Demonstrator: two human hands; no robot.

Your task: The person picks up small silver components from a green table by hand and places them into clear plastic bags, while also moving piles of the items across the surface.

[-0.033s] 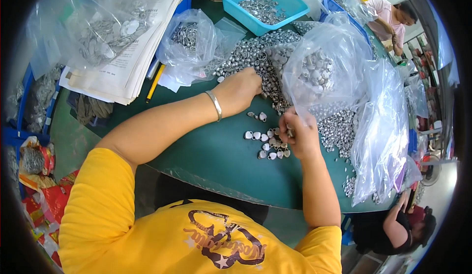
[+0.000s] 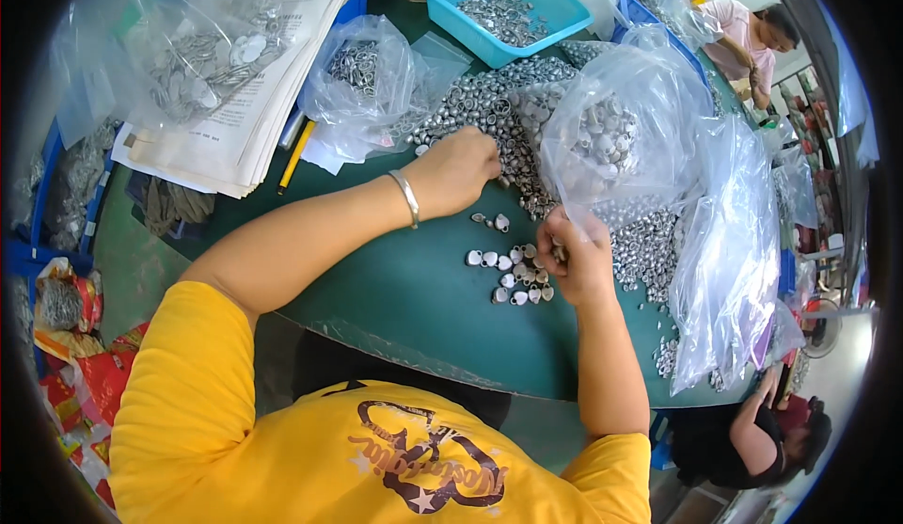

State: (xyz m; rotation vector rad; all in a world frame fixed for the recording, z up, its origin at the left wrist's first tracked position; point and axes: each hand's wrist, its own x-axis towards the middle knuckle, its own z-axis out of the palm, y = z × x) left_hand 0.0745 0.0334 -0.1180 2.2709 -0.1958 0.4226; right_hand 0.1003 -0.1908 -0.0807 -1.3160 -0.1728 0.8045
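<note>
My left hand (image 2: 456,172), a metal bangle at its wrist, is closed, knuckles up, at the near edge of a heap of small silvery metal pieces (image 2: 513,143). Its fingertips are hidden, so I cannot make out what they hold. Curled in front of a clear plastic bag of metal pieces (image 2: 607,134), my right hand (image 2: 581,259) is closed on small metal pieces (image 2: 560,253), only partly visible. Between the hands, several heart-shaped metal charms (image 2: 518,298) lie loosely grouped on the green tabletop (image 2: 404,293).
A turquoise basket (image 2: 451,21) of metal parts stands at the back. Left of the heap are an open bag of metal rings (image 2: 356,68), a yellow pencil (image 2: 295,159) and stacked papers (image 2: 212,143). Empty-looking plastic bags (image 2: 724,251) lie right. Two other people sit at the right.
</note>
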